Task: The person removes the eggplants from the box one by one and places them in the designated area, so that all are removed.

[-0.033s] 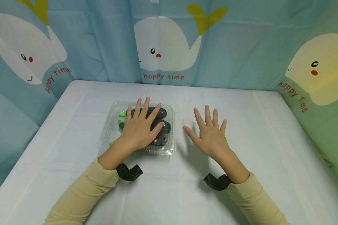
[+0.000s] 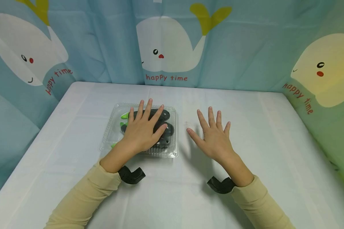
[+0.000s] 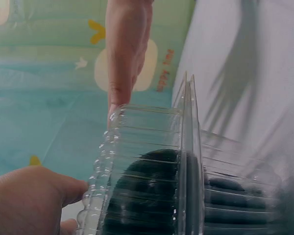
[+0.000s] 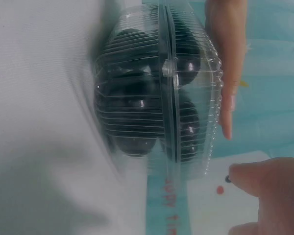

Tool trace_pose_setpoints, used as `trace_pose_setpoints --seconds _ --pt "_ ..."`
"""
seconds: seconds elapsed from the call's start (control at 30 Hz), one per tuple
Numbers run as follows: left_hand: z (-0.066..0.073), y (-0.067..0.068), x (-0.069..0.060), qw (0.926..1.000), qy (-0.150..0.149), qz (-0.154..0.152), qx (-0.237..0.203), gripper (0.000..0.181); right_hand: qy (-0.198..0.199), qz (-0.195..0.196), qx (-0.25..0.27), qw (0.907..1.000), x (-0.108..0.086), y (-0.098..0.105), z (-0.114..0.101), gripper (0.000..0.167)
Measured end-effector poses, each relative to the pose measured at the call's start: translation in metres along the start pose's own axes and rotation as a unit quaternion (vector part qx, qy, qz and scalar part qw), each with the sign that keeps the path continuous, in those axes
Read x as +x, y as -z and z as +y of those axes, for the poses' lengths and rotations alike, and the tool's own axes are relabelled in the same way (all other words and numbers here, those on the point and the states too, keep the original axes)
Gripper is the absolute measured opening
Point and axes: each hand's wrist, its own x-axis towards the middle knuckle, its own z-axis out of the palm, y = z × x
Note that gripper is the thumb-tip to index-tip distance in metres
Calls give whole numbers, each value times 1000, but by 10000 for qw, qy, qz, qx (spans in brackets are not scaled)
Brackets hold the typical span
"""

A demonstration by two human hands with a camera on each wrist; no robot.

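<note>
A clear lidded plastic box (image 2: 110, 128) stands left of the table's middle, with several dark, glossy, eggplant-like items (image 2: 166, 129) with green tips inside. Over its lid lies my left hand (image 2: 140, 132), palm down and fingers spread; in the left wrist view the thumb (image 3: 73, 188) is at the ridged lid (image 3: 100, 166). To the right of the box, my right hand (image 2: 216, 141) is held above the table with fingers spread, holding nothing. The right wrist view shows the box (image 4: 137, 93) from its side, closed, with the right thumb (image 4: 247, 178) apart from it.
A white cloth covers the table (image 2: 166, 197). Behind and on both sides hangs a blue-green curtain (image 2: 111, 41) with whale prints. Black bands with angled pieces (image 2: 132, 175) sit at both wrists, by beige sleeves (image 2: 83, 197).
</note>
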Motion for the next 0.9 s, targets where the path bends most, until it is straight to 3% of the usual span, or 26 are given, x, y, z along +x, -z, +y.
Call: trace_pose_setpoints --seconds 0.5,0.9 --pt "0 1 -4 10000 -34 15 -5 63 109 52 41 9999 2 0 -2 77" --pt "-22 17 -34 9999 42 163 -27 64 573 166 -150 9981 5 5 -22 75"
